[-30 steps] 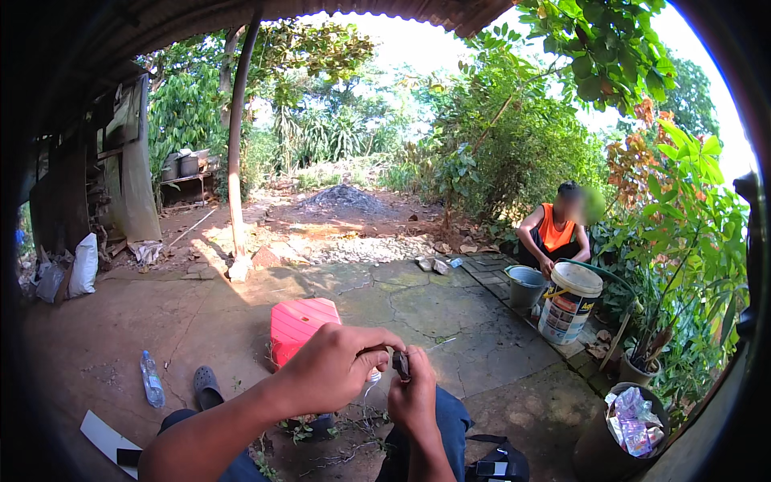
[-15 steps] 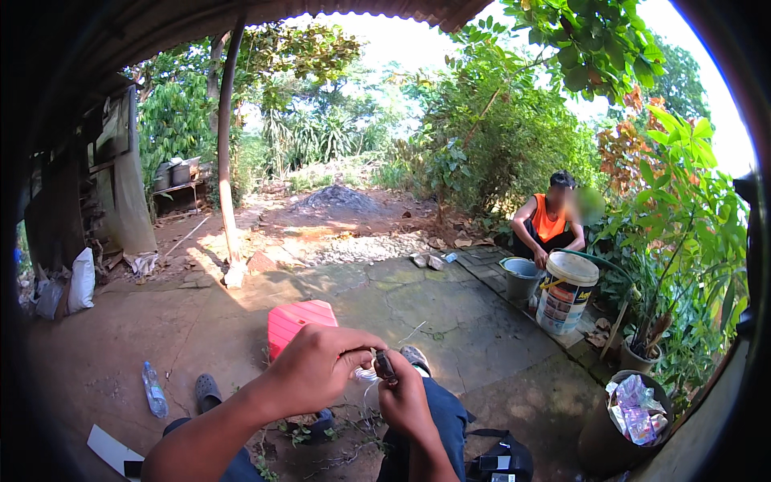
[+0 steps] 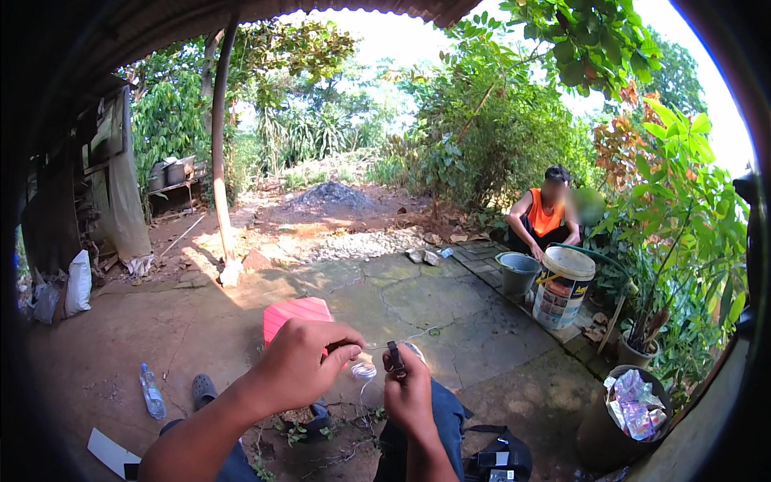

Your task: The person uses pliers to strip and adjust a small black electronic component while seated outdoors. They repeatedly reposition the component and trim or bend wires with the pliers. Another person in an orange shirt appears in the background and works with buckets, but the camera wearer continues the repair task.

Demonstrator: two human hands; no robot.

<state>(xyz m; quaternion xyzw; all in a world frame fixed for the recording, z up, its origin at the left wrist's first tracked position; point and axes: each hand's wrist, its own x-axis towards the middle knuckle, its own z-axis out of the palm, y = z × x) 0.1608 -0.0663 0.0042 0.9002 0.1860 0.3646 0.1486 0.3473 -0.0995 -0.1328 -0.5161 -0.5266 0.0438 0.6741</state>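
Note:
My left hand (image 3: 309, 361) is closed, thumb and forefinger pinching a thin pale wire (image 3: 426, 332) in the lower middle of the view. My right hand (image 3: 408, 395) grips a small dark tool (image 3: 394, 353), held upright just to the right of my left fingertips, with the wire running near its top. A white coil of wire (image 3: 363, 371) lies beyond and between my hands, with strands trailing down. A red plastic stool (image 3: 281, 313) is partly hidden behind my left hand. A small leafy plant (image 3: 299, 434) sits below my hands between my knees.
A person in an orange top (image 3: 545, 210) crouches at right by a grey bucket (image 3: 516, 273) and a large white bucket (image 3: 562, 301). A full bin (image 3: 630, 434) and black bag (image 3: 506, 450) are near right. A bottle (image 3: 152, 390) lies left; a post (image 3: 222, 201) stands beyond.
My left fingertips have moved left, away from the dark tool, and the wire now stretches between my hands. The tool stands more upright. The whole view has shifted slightly.

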